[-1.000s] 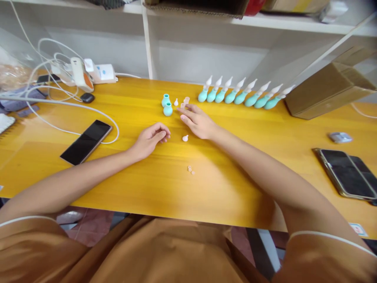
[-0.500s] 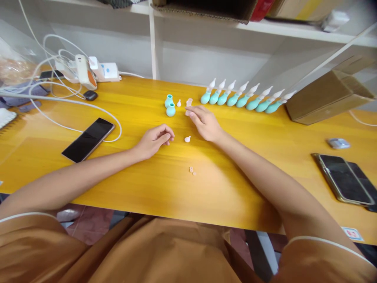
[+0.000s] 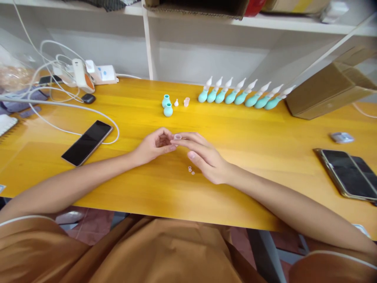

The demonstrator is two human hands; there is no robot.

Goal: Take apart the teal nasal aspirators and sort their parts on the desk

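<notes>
R hand (image 3: 206, 157) pulled back, fingertip grip pinching clear cap (image 3: 177, 136) beside L hand (image 3: 154, 144), curled.

Small translucent pink cap (image 3: 177, 136) between fingertips (image 3: 173, 146)

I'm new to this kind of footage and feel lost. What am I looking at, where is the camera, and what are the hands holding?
There is no machine here: a person works with two bare hands, filmed by one camera worn on their head, looking forward and down. The right hand pinches a small pale cap-like piece at its fingertips, right beside the left hand, whose curled fingers hide whatever may be inside. On the yellow table stand a row of teal bulbs with white tips, two bare teal bulbs, and tiny loose pieces near the right hand. Phones lie at the left and right, and a cardboard box sits at the back right.
</notes>
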